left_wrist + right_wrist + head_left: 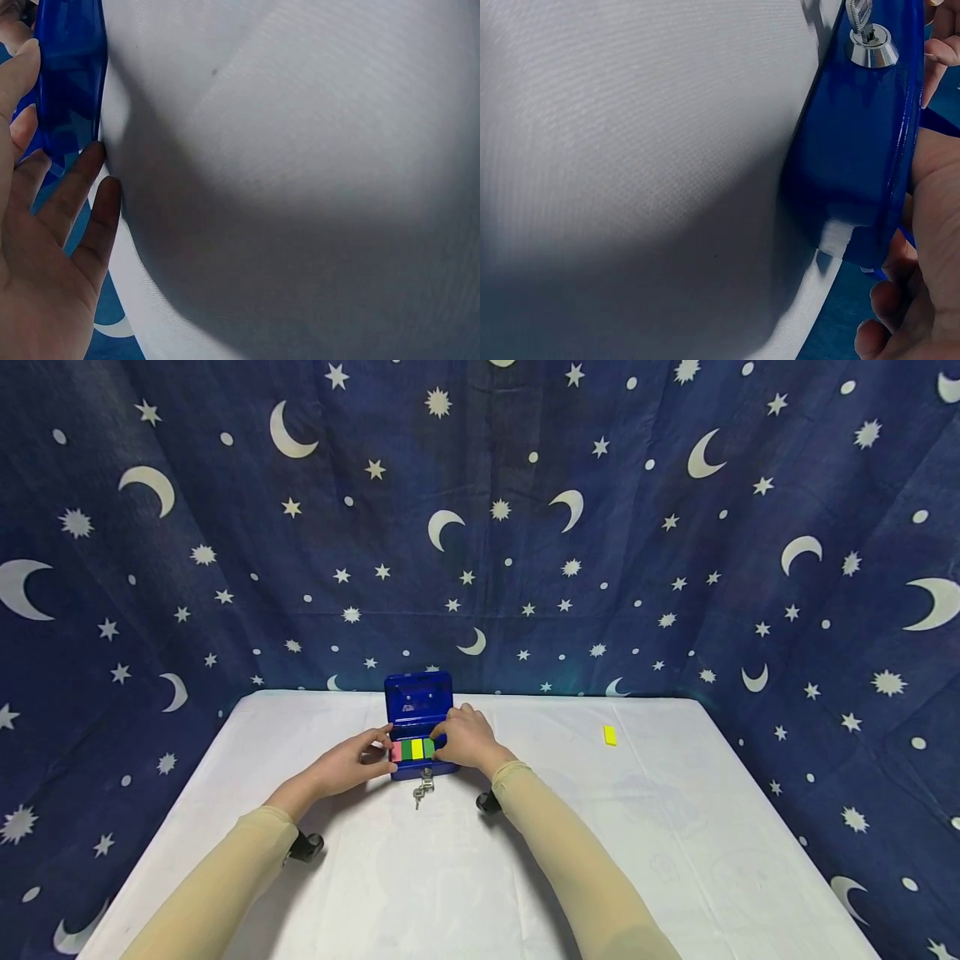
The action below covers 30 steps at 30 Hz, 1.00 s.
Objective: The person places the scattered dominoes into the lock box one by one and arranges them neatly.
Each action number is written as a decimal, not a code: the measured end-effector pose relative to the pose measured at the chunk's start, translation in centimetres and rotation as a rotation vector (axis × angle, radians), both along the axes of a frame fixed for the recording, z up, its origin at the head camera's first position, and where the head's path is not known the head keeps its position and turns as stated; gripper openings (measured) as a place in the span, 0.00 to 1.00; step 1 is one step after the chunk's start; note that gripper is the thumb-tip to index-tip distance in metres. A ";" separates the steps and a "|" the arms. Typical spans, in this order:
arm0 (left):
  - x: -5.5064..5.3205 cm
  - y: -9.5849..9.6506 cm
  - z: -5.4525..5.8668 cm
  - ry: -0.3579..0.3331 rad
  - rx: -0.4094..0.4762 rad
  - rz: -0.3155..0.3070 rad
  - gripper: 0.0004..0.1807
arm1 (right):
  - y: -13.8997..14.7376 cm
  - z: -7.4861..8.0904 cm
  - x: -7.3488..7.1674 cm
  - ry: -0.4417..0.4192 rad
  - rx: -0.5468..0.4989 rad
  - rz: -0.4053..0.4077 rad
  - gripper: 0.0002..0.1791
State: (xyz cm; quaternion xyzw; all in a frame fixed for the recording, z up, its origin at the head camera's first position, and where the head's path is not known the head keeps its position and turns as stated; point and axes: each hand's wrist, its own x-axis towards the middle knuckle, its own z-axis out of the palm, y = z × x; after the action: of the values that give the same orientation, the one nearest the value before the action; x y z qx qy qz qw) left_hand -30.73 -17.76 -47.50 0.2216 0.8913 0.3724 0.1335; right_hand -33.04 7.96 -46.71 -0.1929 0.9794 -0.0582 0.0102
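A small blue metal cash box stands on the table with its lid raised. Pink, dark green, yellow and lighter green blocks sit side by side inside. My left hand is at the box's left end, thumb by the front corner, fingers loosely spread against the side. Over the right end, my right hand pinches the lighter green block at its right edge; the grip is partly hidden. Other right fingers curl outside the wall in the right wrist view. Keys hang from the lock.
A yellow block lies apart on the right side of the white-covered table. Behind the table hangs a dark blue curtain with moons and stars. The box stands near the table's far edge.
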 end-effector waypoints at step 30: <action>0.1 0.0 0.0 -0.008 0.007 -0.003 0.20 | -0.1 -0.4 -0.3 0.002 0.007 0.005 0.22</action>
State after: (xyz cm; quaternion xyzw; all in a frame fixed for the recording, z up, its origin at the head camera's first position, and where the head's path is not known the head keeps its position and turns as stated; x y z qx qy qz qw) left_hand -30.62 -17.71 -47.52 0.2218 0.8892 0.3761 0.1368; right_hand -33.32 7.82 -47.07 -0.1956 0.9791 -0.0545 0.0103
